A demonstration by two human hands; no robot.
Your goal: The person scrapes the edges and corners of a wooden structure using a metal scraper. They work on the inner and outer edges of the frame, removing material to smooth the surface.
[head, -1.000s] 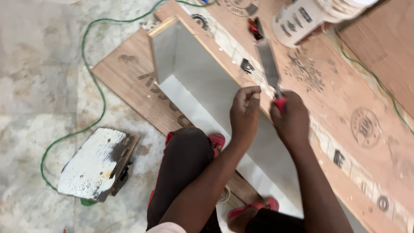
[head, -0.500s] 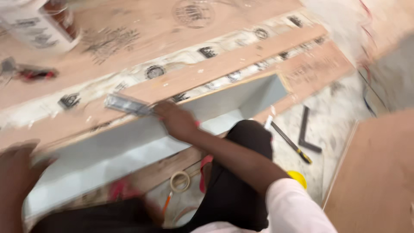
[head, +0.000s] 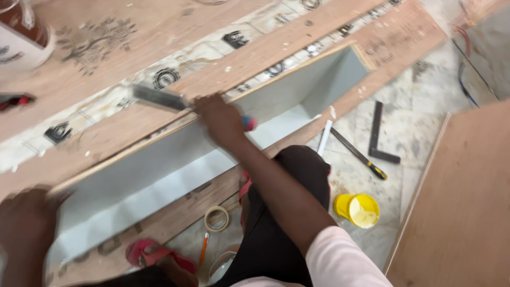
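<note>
Now right hand (head: 220, 118) in tight grip around red-handled scraper (head: 159, 99), left hand (head: 24, 218) blurred, grip unclear.

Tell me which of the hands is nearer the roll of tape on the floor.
Right. The right hand grips a flat-bladed tool on the panel edge above the roll of tape; the left hand rests farther off, at the panel's left end.

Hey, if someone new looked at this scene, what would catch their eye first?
Probably the long pale box running across the wooden boards, with the right hand at its upper edge gripping a flat metal blade with a red handle. The left hand rests on the box's near end at bottom left. A bright yellow lid lies on the floor to the right.
</note>
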